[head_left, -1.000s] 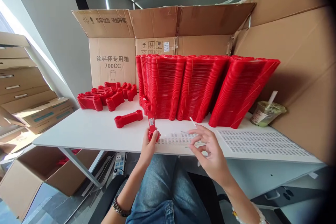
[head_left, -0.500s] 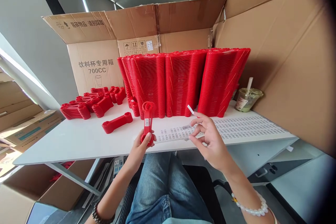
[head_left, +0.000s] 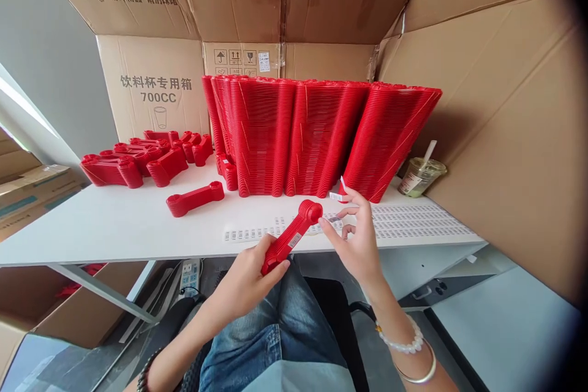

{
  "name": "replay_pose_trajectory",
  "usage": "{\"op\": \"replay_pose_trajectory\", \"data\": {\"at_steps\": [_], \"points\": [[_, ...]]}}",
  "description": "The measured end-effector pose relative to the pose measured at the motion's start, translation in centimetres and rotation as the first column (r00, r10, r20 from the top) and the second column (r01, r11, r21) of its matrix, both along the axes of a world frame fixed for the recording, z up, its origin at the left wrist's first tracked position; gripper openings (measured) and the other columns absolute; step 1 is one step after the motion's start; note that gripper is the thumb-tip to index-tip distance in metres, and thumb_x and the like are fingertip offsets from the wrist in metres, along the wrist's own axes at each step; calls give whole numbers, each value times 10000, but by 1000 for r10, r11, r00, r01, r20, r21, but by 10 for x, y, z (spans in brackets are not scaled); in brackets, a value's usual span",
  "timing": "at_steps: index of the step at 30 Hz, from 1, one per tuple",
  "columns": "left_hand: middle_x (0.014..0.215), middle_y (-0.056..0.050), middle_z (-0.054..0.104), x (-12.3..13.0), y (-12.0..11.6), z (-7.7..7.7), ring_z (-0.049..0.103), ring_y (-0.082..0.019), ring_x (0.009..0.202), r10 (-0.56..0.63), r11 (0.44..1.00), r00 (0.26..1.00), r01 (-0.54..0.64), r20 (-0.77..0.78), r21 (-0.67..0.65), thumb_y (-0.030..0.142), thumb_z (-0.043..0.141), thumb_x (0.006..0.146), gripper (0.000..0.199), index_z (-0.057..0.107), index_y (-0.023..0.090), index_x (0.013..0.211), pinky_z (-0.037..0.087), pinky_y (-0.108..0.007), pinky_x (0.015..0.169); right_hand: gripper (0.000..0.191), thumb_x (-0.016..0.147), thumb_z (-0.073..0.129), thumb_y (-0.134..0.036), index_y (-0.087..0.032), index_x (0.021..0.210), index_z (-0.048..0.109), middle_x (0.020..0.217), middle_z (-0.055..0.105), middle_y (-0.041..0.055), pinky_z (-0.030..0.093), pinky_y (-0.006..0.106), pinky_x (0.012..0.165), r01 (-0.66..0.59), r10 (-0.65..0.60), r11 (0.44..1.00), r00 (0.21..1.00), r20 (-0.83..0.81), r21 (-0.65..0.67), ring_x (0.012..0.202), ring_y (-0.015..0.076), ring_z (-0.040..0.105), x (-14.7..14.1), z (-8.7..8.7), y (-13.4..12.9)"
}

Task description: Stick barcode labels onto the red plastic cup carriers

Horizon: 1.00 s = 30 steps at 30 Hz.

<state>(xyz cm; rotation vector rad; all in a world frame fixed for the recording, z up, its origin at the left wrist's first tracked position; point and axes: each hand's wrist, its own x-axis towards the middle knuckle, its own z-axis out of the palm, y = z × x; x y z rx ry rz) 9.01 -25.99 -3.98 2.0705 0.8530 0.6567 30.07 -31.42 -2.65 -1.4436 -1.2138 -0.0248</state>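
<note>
My left hand (head_left: 252, 269) is closed around the lower end of a red stack of bone-shaped parts (head_left: 301, 226), tilted up to the right, with a white label on its side. Near its upper end is my right hand (head_left: 356, 233), with a small white label (head_left: 336, 196) at its raised fingers; the thumb is by the stack's round end. Beneath the hands a sheet of small printed labels (head_left: 404, 220) lies along the table's front edge. Another red stack (head_left: 195, 198) lies by itself to the left.
Tall red stacks (head_left: 316, 135) stand at the back before a cardboard box (head_left: 151, 61). More short red stacks (head_left: 138, 156) lie at the left. A drink cup with a straw (head_left: 421, 176) stands at the right, beside a cardboard wall (head_left: 496, 104).
The held red stack has moved right and turned from upright to a slant, nearer my right hand. The view has shifted, and the label at my right fingers now shows its printed face.
</note>
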Motion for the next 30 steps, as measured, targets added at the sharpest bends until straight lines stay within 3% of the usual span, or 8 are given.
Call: {"op": "replay_pose_trajectory", "data": {"at_steps": [9,14,20,30], "points": [[805,-64,661,6,-4,-11,625,-240,703,109,949,986,-64,-130,310,376,506,919,151,524,226,928,405,-293,627,564,801,681,-301,-269,1306,432,1219,531,86,451,251,512,-1,1,1000,1000,-11,-8,798,149,568,5,-3,3],[835,-89,675,9,-5,-16,660,-266,756,169,904,969,-80,-181,419,345,497,926,132,513,213,931,437,-310,640,544,802,657,-228,-260,1297,433,1179,532,83,488,285,578,79,-81,996,994,79,29,762,143,542,5,-7,4],[886,-101,680,10,-5,-19,661,-272,808,179,883,966,-73,-188,464,323,490,932,120,519,208,946,458,-325,658,554,802,644,-185,-266,1306,428,1114,532,77,524,330,633,133,-141,990,971,194,54,777,171,546,1,-9,5],[902,-100,671,14,-5,-19,660,-279,834,179,905,942,-45,-283,424,318,470,946,115,491,206,961,453,-332,659,546,805,613,-148,-283,1305,440,1057,525,63,531,326,619,127,-135,990,975,178,57,790,179,547,1,-10,4]]}}
